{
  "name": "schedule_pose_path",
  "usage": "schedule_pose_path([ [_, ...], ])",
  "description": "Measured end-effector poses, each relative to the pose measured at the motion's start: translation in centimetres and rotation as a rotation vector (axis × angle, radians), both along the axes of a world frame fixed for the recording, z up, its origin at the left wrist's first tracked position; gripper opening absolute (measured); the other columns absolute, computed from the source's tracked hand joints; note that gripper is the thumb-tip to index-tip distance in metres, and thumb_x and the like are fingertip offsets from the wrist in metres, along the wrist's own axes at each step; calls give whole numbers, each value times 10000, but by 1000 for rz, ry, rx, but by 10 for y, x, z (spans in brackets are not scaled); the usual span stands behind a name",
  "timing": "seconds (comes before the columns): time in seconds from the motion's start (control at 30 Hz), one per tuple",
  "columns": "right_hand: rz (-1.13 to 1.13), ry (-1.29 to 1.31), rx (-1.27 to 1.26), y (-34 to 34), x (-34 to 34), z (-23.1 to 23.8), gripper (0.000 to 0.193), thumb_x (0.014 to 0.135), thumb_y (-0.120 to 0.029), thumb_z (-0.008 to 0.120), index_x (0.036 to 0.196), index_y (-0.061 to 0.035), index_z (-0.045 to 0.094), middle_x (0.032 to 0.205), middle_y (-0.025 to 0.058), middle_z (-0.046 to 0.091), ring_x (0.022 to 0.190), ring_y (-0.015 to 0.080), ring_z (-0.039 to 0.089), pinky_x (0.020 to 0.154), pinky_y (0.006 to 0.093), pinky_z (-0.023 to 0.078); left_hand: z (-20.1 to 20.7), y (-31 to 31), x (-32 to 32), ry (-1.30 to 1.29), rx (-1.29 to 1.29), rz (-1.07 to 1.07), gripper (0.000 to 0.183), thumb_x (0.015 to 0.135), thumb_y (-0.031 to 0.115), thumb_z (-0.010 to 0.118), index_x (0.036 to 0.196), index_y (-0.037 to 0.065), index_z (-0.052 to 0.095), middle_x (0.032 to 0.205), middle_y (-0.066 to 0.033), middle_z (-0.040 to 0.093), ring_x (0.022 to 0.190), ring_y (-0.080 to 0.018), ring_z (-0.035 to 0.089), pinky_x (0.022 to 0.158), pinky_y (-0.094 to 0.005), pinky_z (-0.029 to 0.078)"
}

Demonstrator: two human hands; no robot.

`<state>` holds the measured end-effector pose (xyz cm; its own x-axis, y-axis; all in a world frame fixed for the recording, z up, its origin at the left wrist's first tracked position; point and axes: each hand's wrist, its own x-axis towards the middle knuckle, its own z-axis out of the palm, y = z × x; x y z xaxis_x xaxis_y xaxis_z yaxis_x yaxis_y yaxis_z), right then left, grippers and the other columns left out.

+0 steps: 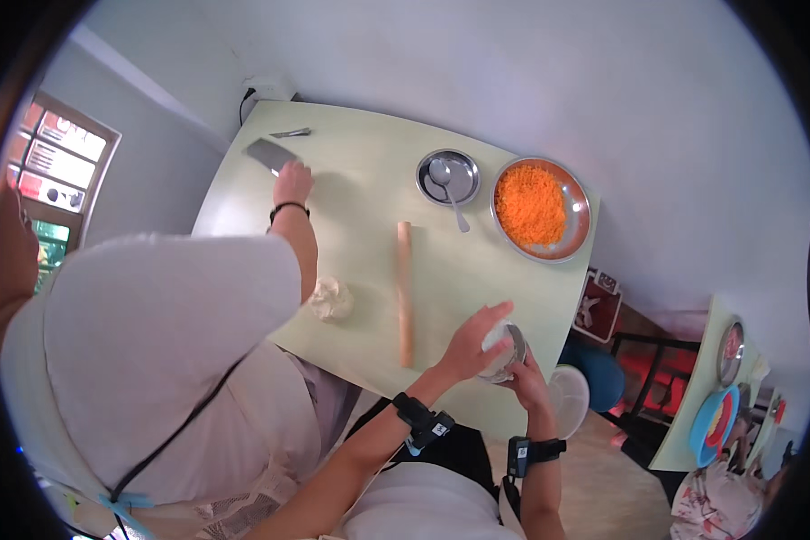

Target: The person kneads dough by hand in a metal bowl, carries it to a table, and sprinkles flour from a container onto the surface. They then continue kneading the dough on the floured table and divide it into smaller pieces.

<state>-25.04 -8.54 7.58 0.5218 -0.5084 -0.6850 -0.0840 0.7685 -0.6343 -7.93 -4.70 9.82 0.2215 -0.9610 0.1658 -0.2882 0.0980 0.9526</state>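
A small round bowl (517,344) with something white in it is tilted between my hands over the table's right front part. My right hand (529,382) grips its right side, fingers wrapped around the rim. Against the bowl's left side is my left hand (473,344), with fingers stretched out; whether it also bears the bowl's weight I cannot tell. Left of my hands, a wooden rolling pin (405,292) lies lengthwise on the pale table (360,198). Beyond it, a pale dough lump (331,299) rests near another person's arm.
At left, a person's hand (292,183) holds a cleaver (271,155) near a small metal tool (291,133). Farther back stand a metal dish (434,191) with a spoon (440,173) and a bowl (578,207) of shredded orange food. A white bucket (569,400) stands right of the table.
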Motion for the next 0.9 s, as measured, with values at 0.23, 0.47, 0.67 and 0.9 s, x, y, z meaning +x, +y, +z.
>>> schedule_pose_path([
  [0.23,-28,-21,44,-7,15,-4,684,750,-11,420,1386,-170,224,1306,106,376,1138,288,458,778,429,526,-28,9,69,-138,174,533,347,835,165,577,1145,30,497,1081,-141,537,1000,-282,523,869,-365,422],
  [0.47,9,-14,25,-8,16,-7,680,752,-24,417,1385,-171,215,1288,106,393,1108,282,485,747,415,544,-52,26,90,-477,791,645,459,688,186,697,1052,19,471,1012,-140,541,893,-300,566,743,-375,465],
  [0.67,-51,20,43,-15,12,-4,686,748,-33,428,1385,-181,218,1295,102,385,1117,278,478,733,417,543,-61,10,125,-251,744,654,379,676,130,669,968,-10,473,896,-172,572,817,-300,593,707,-390,477],
  [0.9,-107,138,-3,-18,12,9,681,759,-24,423,1390,-171,211,1308,109,370,1132,289,462,764,431,528,-46,-57,222,-330,750,612,446,636,176,706,977,-13,488,858,-173,619,797,-290,627,697,-380,499],
])
